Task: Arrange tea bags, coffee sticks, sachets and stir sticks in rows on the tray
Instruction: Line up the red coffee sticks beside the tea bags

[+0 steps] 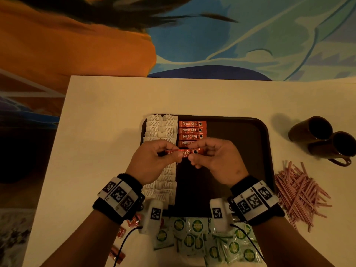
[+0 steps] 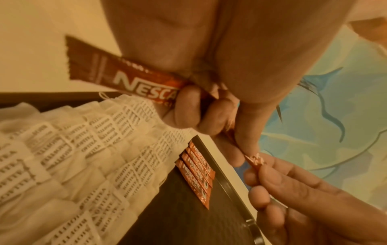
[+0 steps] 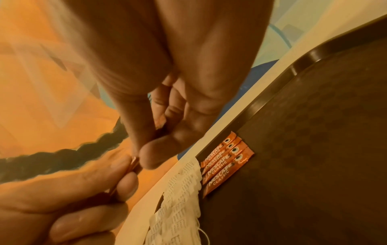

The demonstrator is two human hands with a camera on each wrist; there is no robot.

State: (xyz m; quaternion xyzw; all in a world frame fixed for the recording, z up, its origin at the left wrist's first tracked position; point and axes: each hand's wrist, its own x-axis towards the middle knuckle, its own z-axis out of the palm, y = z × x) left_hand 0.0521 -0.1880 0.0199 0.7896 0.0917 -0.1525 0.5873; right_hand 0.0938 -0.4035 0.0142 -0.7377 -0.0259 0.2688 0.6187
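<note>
Green sachets (image 1: 212,241) lie loose at the near table edge, below the tray (image 1: 264,135). Above the tray, the left hand (image 1: 154,158) and right hand (image 1: 215,158) each pinch one end of a coffee stick (image 1: 185,152), held level just short of four sticks (image 1: 191,132) already laid beside the tea bags (image 1: 161,128). It looks light, thin and crinkly; gripping the sealed ends seems safest.

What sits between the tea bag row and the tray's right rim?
Head view: four coffee sticks stacked beside the tea bags, then bare tray floor to the right rim.
</note>
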